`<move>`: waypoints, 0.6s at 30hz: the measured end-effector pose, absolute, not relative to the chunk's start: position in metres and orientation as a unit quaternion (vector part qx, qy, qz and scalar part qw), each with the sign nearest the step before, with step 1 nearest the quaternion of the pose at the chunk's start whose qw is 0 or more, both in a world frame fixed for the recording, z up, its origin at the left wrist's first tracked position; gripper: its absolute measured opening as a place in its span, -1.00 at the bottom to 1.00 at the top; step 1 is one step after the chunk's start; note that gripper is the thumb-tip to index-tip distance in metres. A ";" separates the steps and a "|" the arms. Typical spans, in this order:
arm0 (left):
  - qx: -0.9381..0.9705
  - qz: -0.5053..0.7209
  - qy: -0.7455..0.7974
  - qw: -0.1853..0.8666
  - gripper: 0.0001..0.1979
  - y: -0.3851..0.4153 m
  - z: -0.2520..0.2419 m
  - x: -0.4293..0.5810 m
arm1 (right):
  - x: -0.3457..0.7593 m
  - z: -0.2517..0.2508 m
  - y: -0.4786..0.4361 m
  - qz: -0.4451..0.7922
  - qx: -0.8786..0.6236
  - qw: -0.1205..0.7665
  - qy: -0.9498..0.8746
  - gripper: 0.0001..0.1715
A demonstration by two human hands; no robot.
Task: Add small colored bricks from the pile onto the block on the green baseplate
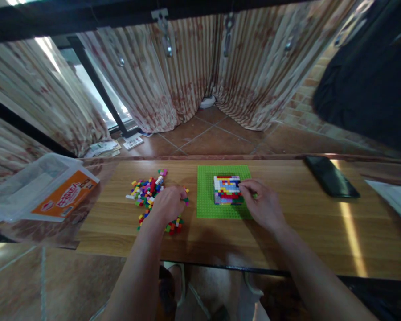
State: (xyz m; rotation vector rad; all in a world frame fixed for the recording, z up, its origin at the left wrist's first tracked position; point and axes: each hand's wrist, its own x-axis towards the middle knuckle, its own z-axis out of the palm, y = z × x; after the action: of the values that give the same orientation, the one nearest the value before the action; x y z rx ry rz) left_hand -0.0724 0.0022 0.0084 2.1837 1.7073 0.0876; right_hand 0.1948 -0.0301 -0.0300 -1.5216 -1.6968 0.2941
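Note:
A green baseplate (209, 200) lies on the wooden table (287, 232). On it stands a small square block of many-coloured bricks (226, 188). My right hand (262, 205) rests at the block's right edge, fingers pinched together against it; what they hold is too small to name. My left hand (169, 203) lies over a loose pile of small coloured bricks (146, 191) to the left of the plate, fingers curled down into the pile. More loose bricks (173, 226) sit just below that hand.
A black phone (330, 176) lies at the table's back right, with white paper (392, 196) at the far right edge. A clear plastic box with an orange label (65, 196) sits at the left. Curtains hang behind, over a tiled floor.

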 end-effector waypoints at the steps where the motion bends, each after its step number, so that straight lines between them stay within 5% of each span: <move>1: 0.776 0.037 0.602 0.187 -0.87 0.003 0.009 -0.073 | 0.195 -0.029 -0.030 0.117 -0.602 0.412 -0.674 -0.75; 10: 0.783 0.145 0.492 0.352 -0.85 0.001 0.017 -0.058 | 0.182 -0.015 -0.041 0.117 -0.561 0.493 -0.655 -0.78; 18: 0.762 0.122 0.405 0.490 -0.80 -0.008 0.015 -0.028 | 0.165 -0.016 -0.060 0.198 -0.454 0.397 -0.773 -0.74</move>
State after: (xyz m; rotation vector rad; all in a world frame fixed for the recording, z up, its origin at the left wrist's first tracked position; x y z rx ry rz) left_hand -0.0283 -0.0076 0.0153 1.8518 0.9825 0.2968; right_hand 0.1649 -0.0602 -0.0163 -1.1508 -1.9571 0.5028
